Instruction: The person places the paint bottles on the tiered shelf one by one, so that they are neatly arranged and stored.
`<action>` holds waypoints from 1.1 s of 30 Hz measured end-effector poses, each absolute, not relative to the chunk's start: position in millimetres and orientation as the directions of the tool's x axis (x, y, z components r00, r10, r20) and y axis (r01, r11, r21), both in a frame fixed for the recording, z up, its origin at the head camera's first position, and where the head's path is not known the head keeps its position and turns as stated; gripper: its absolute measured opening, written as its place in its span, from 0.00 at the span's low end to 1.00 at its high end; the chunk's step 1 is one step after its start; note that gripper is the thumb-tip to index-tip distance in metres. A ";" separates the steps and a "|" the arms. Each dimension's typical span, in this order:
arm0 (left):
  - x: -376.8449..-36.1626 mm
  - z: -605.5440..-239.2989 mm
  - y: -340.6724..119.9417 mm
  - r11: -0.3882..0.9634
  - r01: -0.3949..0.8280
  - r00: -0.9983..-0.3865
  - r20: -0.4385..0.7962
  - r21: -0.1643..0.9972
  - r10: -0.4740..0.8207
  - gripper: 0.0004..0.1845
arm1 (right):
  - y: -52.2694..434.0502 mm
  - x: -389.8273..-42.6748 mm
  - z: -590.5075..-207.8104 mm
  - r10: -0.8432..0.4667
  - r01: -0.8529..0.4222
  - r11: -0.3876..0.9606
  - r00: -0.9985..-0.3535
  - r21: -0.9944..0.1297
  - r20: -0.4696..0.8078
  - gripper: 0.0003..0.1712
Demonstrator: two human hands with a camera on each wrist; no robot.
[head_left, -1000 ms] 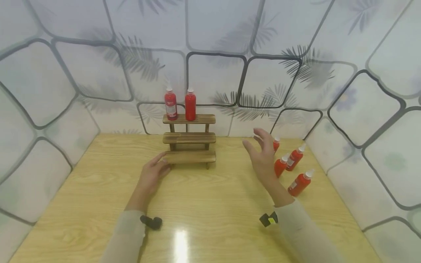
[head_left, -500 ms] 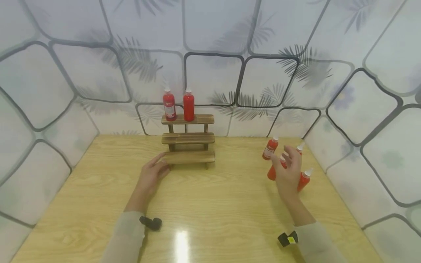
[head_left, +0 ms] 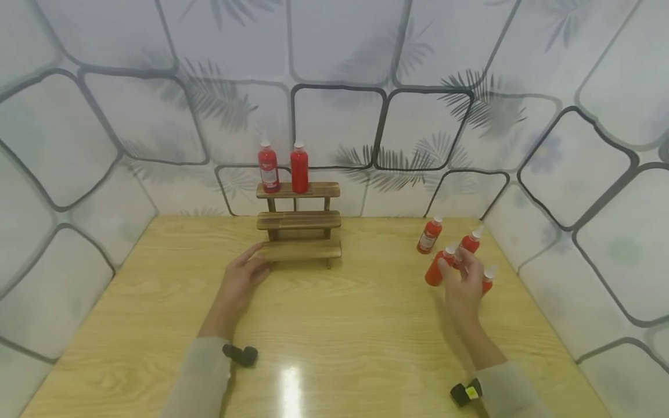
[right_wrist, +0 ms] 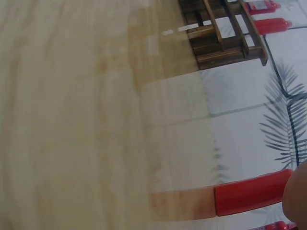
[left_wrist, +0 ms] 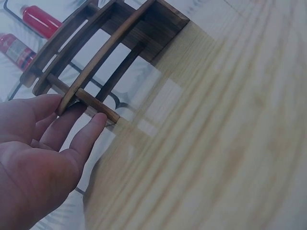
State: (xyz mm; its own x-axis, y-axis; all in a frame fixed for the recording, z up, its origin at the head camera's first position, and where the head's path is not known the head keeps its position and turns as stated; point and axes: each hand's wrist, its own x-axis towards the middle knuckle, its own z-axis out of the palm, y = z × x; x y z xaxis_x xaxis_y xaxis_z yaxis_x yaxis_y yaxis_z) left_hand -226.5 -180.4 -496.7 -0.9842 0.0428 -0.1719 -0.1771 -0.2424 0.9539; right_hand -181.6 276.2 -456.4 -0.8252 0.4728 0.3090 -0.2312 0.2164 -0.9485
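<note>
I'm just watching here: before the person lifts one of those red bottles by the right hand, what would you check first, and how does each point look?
1. Right hand around a bottle: cannot tell; its fingers reach among the red bottles on the table, but a closed grip does not show.
2. Neighbouring bottles standing: ok; four stand close together, so a lift might knock one.
3. Wooden stepped shelf steadied: ok; the left hand touches its lowest step with straight fingers.
4. Free room on the shelf: ok; the lower two steps are bare, and the top step has room beside the two shelf bottles.
5. Path from bottles to shelf: ok; only bare wooden table lies between.
</note>
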 end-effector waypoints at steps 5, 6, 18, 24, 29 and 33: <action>-224.1 -493.0 -180.2 -0.244 -0.187 -0.982 -0.177 0.952 0.059 0.29 | 275.4 -183.6 -461.7 0.460 -0.200 0.177 -0.849 -0.964 0.261 0.32; -223.2 -491.1 -179.9 -0.250 -0.191 -0.982 -0.181 0.949 0.062 0.29 | 275.4 -184.1 -462.5 0.460 -0.188 0.171 -0.853 -0.967 0.248 0.33; -226.1 -494.9 -179.7 -0.243 -0.167 -0.986 -0.160 0.956 0.048 0.29 | 275.4 -194.8 -473.0 0.457 -0.149 0.099 -0.872 -0.984 0.178 0.33; -224.9 -492.7 -178.7 -0.251 -0.171 -0.985 -0.162 0.953 0.057 0.29 | 275.2 -197.7 -473.2 0.473 -0.124 0.128 -0.865 -0.984 0.170 0.32; -221.7 -485.0 -177.6 -0.274 -0.184 -0.983 -0.173 0.944 0.065 0.29 | 274.4 -198.1 -472.0 0.475 -0.123 0.157 -0.861 -0.980 0.184 0.32; -220.0 -481.9 -177.4 -0.271 -0.176 -0.984 -0.163 0.946 0.070 0.29 | 275.7 -199.1 -473.0 0.473 -0.096 0.196 -0.863 -0.976 0.179 0.33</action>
State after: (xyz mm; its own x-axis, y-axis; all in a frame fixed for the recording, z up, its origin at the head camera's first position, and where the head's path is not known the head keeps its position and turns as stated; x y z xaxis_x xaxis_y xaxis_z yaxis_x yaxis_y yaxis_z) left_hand -220.0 -177.4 -481.9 -0.9842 0.0697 -0.1630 -0.1760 -0.2710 0.9463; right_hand -199.1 275.7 -473.0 -0.8628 0.4726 0.1794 -0.0955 0.1960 -0.9759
